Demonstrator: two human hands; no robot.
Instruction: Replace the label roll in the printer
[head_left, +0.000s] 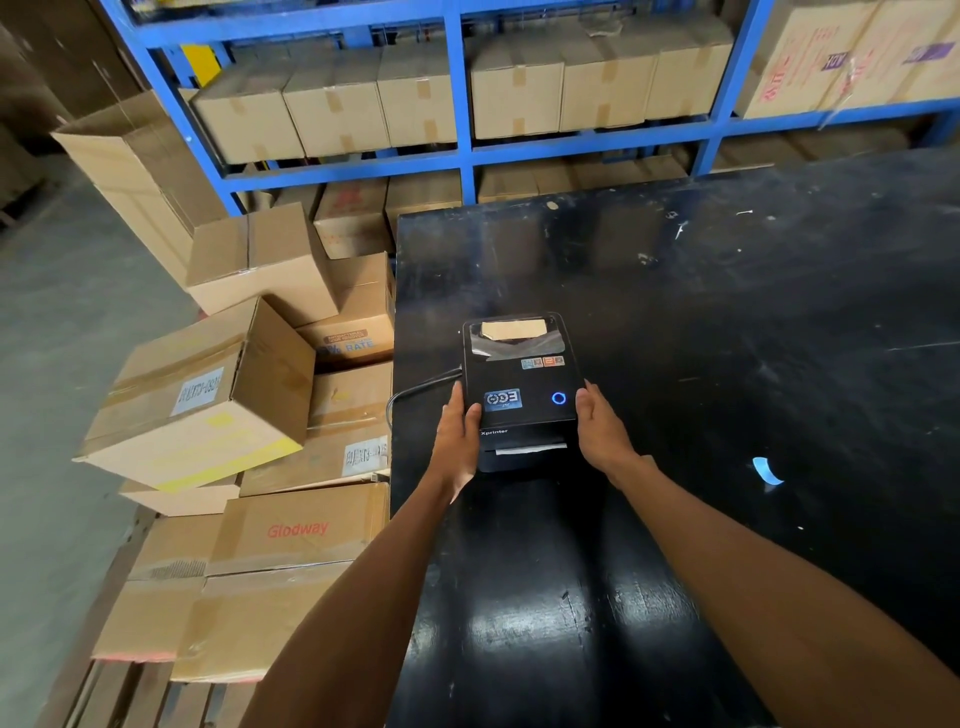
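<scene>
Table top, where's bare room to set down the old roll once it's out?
The black table is bare right of the printer and behind it, apart from a blue scrap. Left is crowded: cable, table edge, stacked boxes.

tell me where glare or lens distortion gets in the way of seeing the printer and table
Head view: overhead light throws bright glare streaks on the glossy black table between the forearms; the printer lid window reflects light, partly veiling the roll inside; wide-angle distortion bows the blue shelving outward; the centre stays sharp, text on the edge boxes softens.
</scene>
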